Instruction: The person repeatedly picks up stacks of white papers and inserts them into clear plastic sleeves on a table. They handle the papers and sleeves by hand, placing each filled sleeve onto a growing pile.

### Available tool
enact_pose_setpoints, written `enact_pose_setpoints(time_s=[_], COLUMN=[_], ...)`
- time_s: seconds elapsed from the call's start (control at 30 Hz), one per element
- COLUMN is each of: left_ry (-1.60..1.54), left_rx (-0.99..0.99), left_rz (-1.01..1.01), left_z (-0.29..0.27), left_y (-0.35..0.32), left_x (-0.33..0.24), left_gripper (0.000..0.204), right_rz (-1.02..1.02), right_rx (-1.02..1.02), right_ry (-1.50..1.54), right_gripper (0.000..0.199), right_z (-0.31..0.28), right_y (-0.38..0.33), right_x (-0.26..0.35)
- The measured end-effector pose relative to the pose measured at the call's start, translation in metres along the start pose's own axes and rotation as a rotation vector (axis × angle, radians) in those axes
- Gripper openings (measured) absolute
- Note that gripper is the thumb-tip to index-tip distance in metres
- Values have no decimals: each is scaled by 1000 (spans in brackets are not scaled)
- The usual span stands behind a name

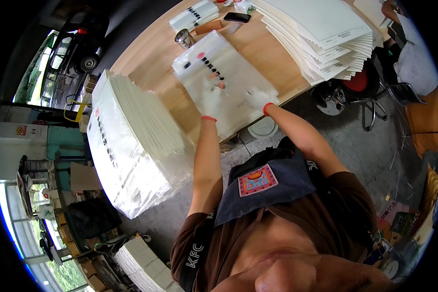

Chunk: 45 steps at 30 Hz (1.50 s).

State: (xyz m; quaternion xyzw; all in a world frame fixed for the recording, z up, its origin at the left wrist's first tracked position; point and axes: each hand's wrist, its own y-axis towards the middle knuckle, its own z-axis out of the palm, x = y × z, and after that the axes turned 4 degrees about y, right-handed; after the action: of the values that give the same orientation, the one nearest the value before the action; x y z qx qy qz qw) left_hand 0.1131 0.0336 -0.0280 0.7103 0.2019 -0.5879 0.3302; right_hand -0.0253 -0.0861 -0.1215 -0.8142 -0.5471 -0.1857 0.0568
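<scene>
On the wooden table (146,63), both gloved hands' fingers press flat, spread, on a clear printed bag (228,78).

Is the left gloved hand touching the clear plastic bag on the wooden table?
Touching. In the head view the left hand lies flat on the clear plastic bag, its fingers pressed onto the film with no gap visible.

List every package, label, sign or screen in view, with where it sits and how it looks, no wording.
Clear plastic bag: table centre, under both gloved hands, red and black print.
Bagged white sheet bundle: left, large, clear wrap.
Small bag stack: table's far end, clear.
Phone: far end, dark screen.
Yellow sign: far left, small.
</scene>
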Motion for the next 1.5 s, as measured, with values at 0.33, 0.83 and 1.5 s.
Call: enact_pose_setpoints(time_s=[0.33, 0.83, 1.5], left_ry=[330, 574, -280], left_rx=[96, 138, 320], left_rz=[169, 206, -390], left_z=[29, 63, 99], left_y=[-7, -62, 1], left_x=[-75, -55, -156], left_gripper=[21, 19, 33], right_rz=[263, -390, -539], right_rx=[-54, -367, -588], right_ry=[862, 80, -160], right_gripper=[47, 20, 45], right_z=[-92, -229, -323], right_y=[-5, -104, -131], right_x=[42, 10, 40])
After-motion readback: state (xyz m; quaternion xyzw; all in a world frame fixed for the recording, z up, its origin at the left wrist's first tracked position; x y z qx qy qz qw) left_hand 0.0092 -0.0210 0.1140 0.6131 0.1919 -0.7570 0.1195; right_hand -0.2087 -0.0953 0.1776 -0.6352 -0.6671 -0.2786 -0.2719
